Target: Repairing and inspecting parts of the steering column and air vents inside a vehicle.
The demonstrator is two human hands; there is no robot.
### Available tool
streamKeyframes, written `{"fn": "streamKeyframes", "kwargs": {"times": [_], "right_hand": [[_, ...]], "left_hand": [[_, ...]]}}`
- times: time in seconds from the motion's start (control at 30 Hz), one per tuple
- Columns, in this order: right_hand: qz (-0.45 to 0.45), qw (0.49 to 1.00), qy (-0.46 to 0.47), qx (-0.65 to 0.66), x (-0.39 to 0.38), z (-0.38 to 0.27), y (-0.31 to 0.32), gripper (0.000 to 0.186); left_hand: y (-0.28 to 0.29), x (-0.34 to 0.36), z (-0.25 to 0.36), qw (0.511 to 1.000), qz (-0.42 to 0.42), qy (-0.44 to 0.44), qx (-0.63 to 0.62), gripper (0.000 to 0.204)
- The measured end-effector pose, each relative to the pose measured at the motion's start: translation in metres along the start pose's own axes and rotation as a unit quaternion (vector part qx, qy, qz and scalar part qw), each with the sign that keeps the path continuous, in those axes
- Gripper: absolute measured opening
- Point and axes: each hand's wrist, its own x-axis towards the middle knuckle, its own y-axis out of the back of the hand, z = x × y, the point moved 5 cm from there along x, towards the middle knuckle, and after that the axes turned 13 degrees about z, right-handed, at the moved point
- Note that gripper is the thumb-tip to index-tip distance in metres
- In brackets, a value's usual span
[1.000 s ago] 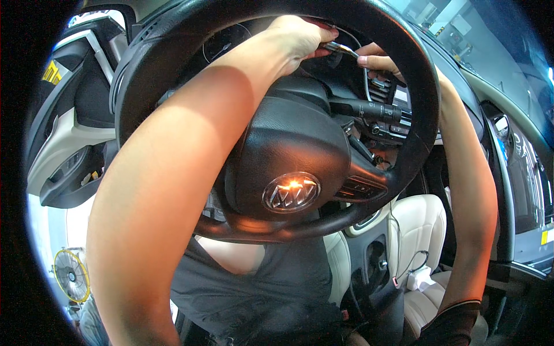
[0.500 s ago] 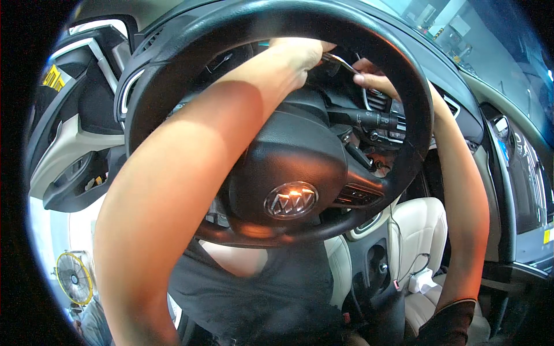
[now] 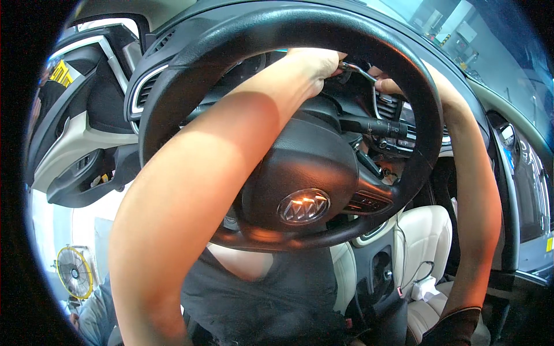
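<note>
Through the steering wheel [image 3: 300, 153], my left hand [image 3: 317, 63] reaches toward the instrument area and looks curled. The upper rim hides most of its fingers, so what they hold cannot be made out. A thin shiny metal piece [image 3: 362, 71] runs from beside this hand to my right hand [image 3: 388, 85]; its exact kind is unclear. My right arm comes round the outside of the rim, and the fingertips of that hand pinch the metal piece near its right end. Just below them are a wiper stalk [image 3: 378, 127] and an air vent [image 3: 385, 108].
An opened door [image 3: 78, 127] is at the left, with a yellow fan [image 3: 75, 272] and part of a person [image 3: 97, 314] beyond it. A pale seat [image 3: 424, 230] bears a white item [image 3: 425, 288] and a cable. The windshield [image 3: 485, 63] spans the upper right.
The whole view has shifted, so the wheel and arms appear slightly farther right and lower. Both hands stay at the metal piece in nearly the same pose.
</note>
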Motion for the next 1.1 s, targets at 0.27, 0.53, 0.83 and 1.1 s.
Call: {"fn": "streamKeyframes", "kwargs": {"times": [0.27,0.53,0.83,1.1], "right_hand": [[-0.009,0.999,-0.051,-0.011,0.004,0.036,-0.006,0.04],[-0.013,0.999,-0.035,0.032,0.009,0.027,-0.012,0.038],[-0.014,0.988,-0.136,0.072,-0.005,0.04,-0.008,0.046],[-0.013,0.992,-0.101,0.075,0.0,0.028,-0.006,0.044]], "left_hand": [[-0.01,0.014,-0.033,0.992,0.0,0.073,0.104,0.013],[0.002,0.013,-0.023,0.994,-0.006,0.051,0.1,0.012],[-0.013,0.02,-0.035,0.989,-0.056,0.056,0.127,0.01],[-0.006,0.019,-0.026,0.987,-0.058,0.038,0.143,0.014]]}}
